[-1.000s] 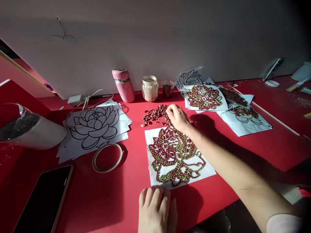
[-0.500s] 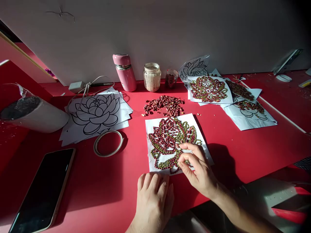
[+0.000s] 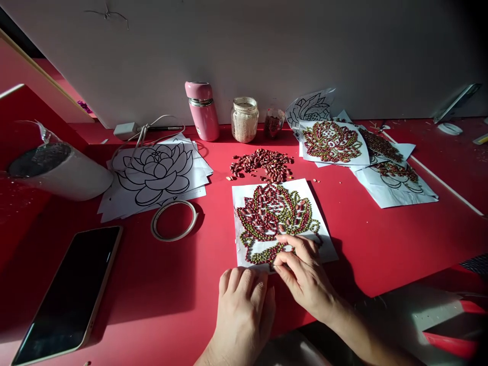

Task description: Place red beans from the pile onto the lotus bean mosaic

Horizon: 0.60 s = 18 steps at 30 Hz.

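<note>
Flower sheet (image 3: 244, 191): red, green beans (image 3: 263, 208) on white; left hand (image 3: 240, 305), right hand (image 3: 310, 282) curled, grips unclear.

Lower left: one smartphone (image 3: 70, 290), screen dark, pale case. Left: one white cylinder (image 3: 82, 175), tilted, clear film at its dark end. Left of centre: one ring-shaped roll of tape (image 3: 153, 225), flat. Upper left: one wire twist (image 3: 107, 14) on the grey wall (image 3: 244, 46); below, one white power adapter (image 3: 125, 130) with pale cable (image 3: 143, 133). Upper centre: one pink flask (image 3: 204, 119), upright, metal collar. Upper right: one slim object (image 3: 457, 103), leaning, identity unclear.
</note>
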Each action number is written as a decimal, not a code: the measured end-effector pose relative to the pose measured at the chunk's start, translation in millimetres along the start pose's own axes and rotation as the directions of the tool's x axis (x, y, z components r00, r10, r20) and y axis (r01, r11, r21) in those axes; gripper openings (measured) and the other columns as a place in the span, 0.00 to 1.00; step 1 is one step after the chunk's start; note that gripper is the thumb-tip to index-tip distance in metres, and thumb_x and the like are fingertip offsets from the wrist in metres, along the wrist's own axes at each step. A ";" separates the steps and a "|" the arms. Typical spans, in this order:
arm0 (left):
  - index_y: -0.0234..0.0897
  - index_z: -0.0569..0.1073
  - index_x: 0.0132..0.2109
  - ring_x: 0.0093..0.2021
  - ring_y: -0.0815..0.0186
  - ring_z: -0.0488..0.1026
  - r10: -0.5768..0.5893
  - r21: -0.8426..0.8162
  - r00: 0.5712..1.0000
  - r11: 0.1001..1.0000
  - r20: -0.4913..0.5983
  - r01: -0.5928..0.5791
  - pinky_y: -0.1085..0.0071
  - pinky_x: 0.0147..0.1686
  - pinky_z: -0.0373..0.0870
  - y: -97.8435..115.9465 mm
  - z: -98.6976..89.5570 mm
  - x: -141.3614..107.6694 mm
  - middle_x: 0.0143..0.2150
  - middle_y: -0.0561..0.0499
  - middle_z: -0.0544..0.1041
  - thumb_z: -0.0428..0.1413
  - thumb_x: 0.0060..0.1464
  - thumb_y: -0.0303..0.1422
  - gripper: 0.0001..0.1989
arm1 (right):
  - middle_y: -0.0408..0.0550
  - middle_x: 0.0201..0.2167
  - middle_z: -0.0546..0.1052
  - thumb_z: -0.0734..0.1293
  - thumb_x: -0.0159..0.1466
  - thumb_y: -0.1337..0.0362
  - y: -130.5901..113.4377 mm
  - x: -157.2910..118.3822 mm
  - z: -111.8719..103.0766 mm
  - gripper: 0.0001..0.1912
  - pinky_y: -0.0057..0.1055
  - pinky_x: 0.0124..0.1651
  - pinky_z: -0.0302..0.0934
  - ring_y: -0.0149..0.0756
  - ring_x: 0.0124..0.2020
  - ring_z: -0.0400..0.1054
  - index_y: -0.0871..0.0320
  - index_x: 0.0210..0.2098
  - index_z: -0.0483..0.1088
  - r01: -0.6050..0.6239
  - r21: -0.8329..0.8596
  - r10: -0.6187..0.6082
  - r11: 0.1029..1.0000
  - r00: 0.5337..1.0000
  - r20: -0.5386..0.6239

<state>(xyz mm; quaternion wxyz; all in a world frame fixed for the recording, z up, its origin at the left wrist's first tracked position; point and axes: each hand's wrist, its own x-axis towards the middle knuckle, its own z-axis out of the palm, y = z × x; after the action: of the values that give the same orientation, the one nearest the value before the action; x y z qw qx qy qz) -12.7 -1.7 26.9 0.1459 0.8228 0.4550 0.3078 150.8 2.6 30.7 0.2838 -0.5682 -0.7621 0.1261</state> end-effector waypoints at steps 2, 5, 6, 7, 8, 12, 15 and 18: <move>0.36 0.71 0.36 0.31 0.66 0.60 0.001 -0.002 1.000 1.000 -0.003 -0.001 0.66 0.34 0.57 0.4 -0.1 0.2 0.30 0.51 0.69 0.50 0.51 0.25 0.07 | 0.49 0.50 0.62 0.59 0.63 0.68 -0.4 0.2 0.1 0.06 0.39 0.51 0.51 0.41 0.50 0.56 0.57 0.30 0.65 0.003 -0.009 -0.003 1.000 1.000 0.013; 0.37 0.71 0.36 0.31 0.66 0.60 -0.003 -0.004 1.000 1.000 -0.009 0.003 0.66 0.35 0.57 0.9 -0.2 0.2 0.29 0.51 0.69 0.50 0.51 0.25 0.07 | 0.49 0.50 0.63 0.59 0.63 0.69 -0.6 0.4 0.5 0.06 0.40 0.51 0.51 0.41 0.51 0.56 0.57 0.30 0.65 0.006 -0.026 -0.006 1.000 1.000 0.024; 0.37 0.71 0.36 0.31 0.66 0.60 -0.005 -0.005 1.000 1.000 -0.008 0.004 0.66 0.35 0.58 1.0 -0.4 0.3 0.29 0.51 0.69 0.50 0.51 0.25 0.07 | 0.49 0.50 0.63 0.59 0.63 0.69 -0.7 0.5 0.6 0.06 0.40 0.51 0.51 0.41 0.51 0.56 0.57 0.30 0.65 0.008 -0.034 -0.007 0.999 1.000 0.028; 0.37 0.71 0.36 0.31 0.67 0.60 -0.004 -0.005 1.000 1.000 -0.007 0.004 0.66 0.35 0.58 1.0 -0.8 0.5 0.29 0.51 0.70 0.50 0.51 0.25 0.07 | 0.49 0.50 0.63 0.59 0.63 0.69 -0.9 0.7 0.6 0.06 0.40 0.51 0.51 0.41 0.51 0.56 0.57 0.30 0.65 0.012 -0.043 -0.011 0.999 0.999 0.032; 0.37 0.71 0.36 0.31 0.67 0.60 -0.004 -0.004 1.000 1.000 -0.006 0.004 0.67 0.35 0.58 1.0 -1.2 0.9 0.30 0.51 0.70 0.49 0.51 0.25 0.07 | 0.49 0.50 0.63 0.59 0.63 0.69 -1.0 0.8 0.5 0.06 0.40 0.51 0.52 0.41 0.50 0.56 0.57 0.31 0.65 0.019 -0.048 -0.017 0.999 0.999 0.037; 0.37 0.71 0.37 0.31 0.67 0.61 0.001 0.007 1.000 1.000 -0.005 0.000 0.67 0.34 0.58 0.6 -2.8 2.2 0.30 0.51 0.70 0.49 0.51 0.25 0.08 | 0.49 0.49 0.63 0.59 0.62 0.69 -0.1 0.4 0.3 0.05 0.40 0.50 0.53 0.41 0.49 0.57 0.56 0.32 0.66 0.023 -0.011 -0.023 1.000 0.999 0.027; 0.37 0.71 0.37 0.31 0.67 0.61 0.006 0.012 1.000 1.000 -0.011 -0.006 0.67 0.34 0.59 0.1 -3.1 2.0 0.30 0.51 0.70 0.49 0.51 0.25 0.08 | 0.50 0.47 0.63 0.58 0.63 0.69 2.6 -1.6 0.2 0.06 0.41 0.49 0.54 0.41 0.48 0.58 0.56 0.34 0.66 -0.012 0.073 0.015 0.997 0.999 -0.038; 0.37 0.71 0.39 0.31 0.67 0.62 0.014 0.020 1.000 1.000 -0.008 -0.014 0.66 0.35 0.59 0.1 -2.9 1.5 0.31 0.51 0.70 0.49 0.52 0.26 0.08 | 0.51 0.46 0.62 0.57 0.63 0.69 4.9 -3.1 -0.8 0.06 0.40 0.49 0.56 0.40 0.48 0.59 0.57 0.36 0.65 -0.043 0.157 0.060 0.987 0.993 -0.105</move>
<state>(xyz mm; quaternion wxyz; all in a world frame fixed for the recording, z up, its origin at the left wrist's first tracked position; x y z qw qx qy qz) -13.9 -0.6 29.7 0.1336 0.8261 0.4527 0.3077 155.7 1.2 28.0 0.3648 -0.5700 -0.7185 0.1605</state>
